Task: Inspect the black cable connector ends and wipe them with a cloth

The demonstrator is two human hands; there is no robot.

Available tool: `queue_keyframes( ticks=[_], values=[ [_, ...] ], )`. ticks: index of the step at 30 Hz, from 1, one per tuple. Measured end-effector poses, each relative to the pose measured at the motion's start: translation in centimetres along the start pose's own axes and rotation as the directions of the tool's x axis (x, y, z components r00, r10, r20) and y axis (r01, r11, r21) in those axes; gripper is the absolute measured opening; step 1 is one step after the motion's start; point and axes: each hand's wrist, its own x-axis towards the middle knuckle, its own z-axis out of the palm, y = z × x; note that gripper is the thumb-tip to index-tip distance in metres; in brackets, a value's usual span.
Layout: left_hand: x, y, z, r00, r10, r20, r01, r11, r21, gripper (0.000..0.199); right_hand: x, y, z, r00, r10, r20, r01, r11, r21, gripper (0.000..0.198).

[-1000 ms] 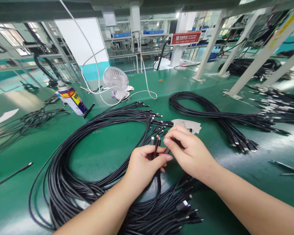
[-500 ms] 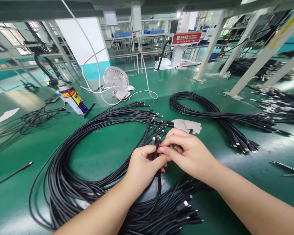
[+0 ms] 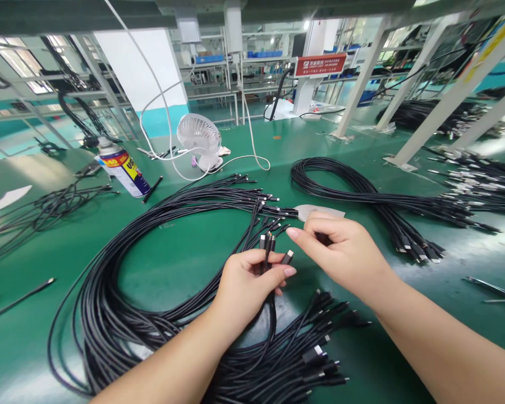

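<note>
A big coil of black cables (image 3: pixel 122 292) lies on the green table (image 3: pixel 185 252) in front of me. My left hand (image 3: pixel 248 286) grips a small bunch of cable ends (image 3: pixel 268 247), their metal plugs pointing up past my thumb. My right hand (image 3: pixel 345 252) hovers just right of that bunch, index finger stretched toward the plugs, fingers curled with nothing seen in them. More plug ends (image 3: pixel 320 353) fan out below my hands. A grey cloth (image 3: pixel 309 211) shows behind my right hand.
A second black cable coil (image 3: pixel 362 191) lies to the right, with more cables (image 3: pixel 483 185) beyond. A spray can (image 3: pixel 122 168) and a small white fan (image 3: pixel 202 140) stand at the back left. Loose cables (image 3: pixel 42 210) lie far left; metal tweezers (image 3: pixel 494 289) far right.
My right hand has let go of the bunch and pulled back to the right and up. One more plug now sticks out of my left hand's bunch. My left hand has stayed put.
</note>
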Motion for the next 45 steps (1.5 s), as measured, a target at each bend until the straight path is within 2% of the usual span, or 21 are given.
queue_keyframes(
  ticks=[2, 4, 6, 8, 11, 12, 14, 15, 17, 24, 30, 34, 40, 45],
  values=[
    [0.0, 0.0, 0.0, 1.0, 0.004, 0.002, -0.004, 1.0, -0.006, 0.022, 0.1, 0.5, -0.1, 0.998, 0.058, -0.037, -0.058, 0.998, 0.018, 0.03],
    [0.0, 0.0, 0.0, 1.0, 0.009, 0.007, -0.009, 1.0, -0.014, 0.02, 0.3, 1.0, -0.2, 0.991, 0.125, -0.051, -0.122, 0.99, 0.071, 0.001],
    [0.0, 0.0, 0.0, 1.0, 0.015, 0.009, -0.015, 1.0, -0.02, 0.02, 0.4, 1.4, -0.1, 0.982, 0.184, -0.043, -0.179, 0.978, 0.105, 0.024],
    [0.0, 0.0, 0.0, 1.0, 0.019, 0.006, -0.019, 1.0, -0.02, 0.02, 0.4, 1.6, -0.1, 0.976, 0.216, -0.017, -0.214, 0.974, 0.077, 0.02],
    [0.1, -0.1, -0.1, 1.0, 0.018, 0.005, -0.018, 1.0, -0.018, 0.022, 0.4, 1.6, -0.2, 0.977, 0.207, 0.048, -0.207, 0.978, -0.012, 0.036],
    [0.1, -0.1, -0.1, 1.0, 0.014, 0.0, -0.014, 1.0, -0.023, 0.022, 0.4, 1.6, -0.2, 0.98, 0.191, 0.061, -0.19, 0.982, -0.015, 0.034],
    [0.1, 0.0, 0.0, 1.0, 0.003, 0.0, -0.003, 0.999, -0.037, 0.023, 0.3, 1.4, -0.2, 0.986, 0.16, 0.054, -0.161, 0.987, 0.017, 0.011],
    [0.1, 0.0, 0.0, 1.0, 0.0, 0.003, 0.0, 0.999, -0.045, 0.023, 0.2, 1.3, -0.2, 0.987, 0.153, 0.047, -0.155, 0.987, 0.039, 0.012],
    [0.2, 0.1, 0.0, 1.0, 0.005, 0.011, -0.005, 0.998, -0.063, 0.023, 0.1, 1.2, -0.3, 0.987, 0.155, 0.05, -0.158, 0.985, 0.064, 0.029],
    [0.2, 0.0, -0.2, 0.999, -0.014, 0.033, 0.018, 0.991, -0.135, 0.028, 0.3, 0.9, -0.4, 0.98, 0.163, 0.114, -0.168, 0.985, 0.031, 0.01],
    [0.3, -0.2, -0.4, 0.997, -0.023, 0.073, 0.035, 0.985, -0.167, 0.026, 0.0, 0.7, -0.1, 0.972, 0.129, 0.199, -0.148, 0.986, 0.082, 0.012],
    [0.1, 0.1, -0.1, 0.983, -0.092, 0.158, 0.122, 0.974, -0.192, 0.031, -0.1, 0.4, 0.3, 0.965, 0.09, 0.246, -0.131, 0.978, 0.159, 0.013],
    [0.2, 0.2, -0.3, 0.985, -0.158, 0.07, 0.173, 0.919, -0.353, 0.019, 0.2, 0.8, 0.3, 0.986, 0.071, 0.151, -0.083, 0.994, 0.077, 0.024],
    [0.2, 0.4, -0.8, 0.965, -0.172, 0.195, 0.244, 0.863, -0.443, 0.021, 0.5, 1.9, 0.7, 0.972, 0.186, 0.146, -0.187, 0.982, -0.008, 0.029]
  ],
)
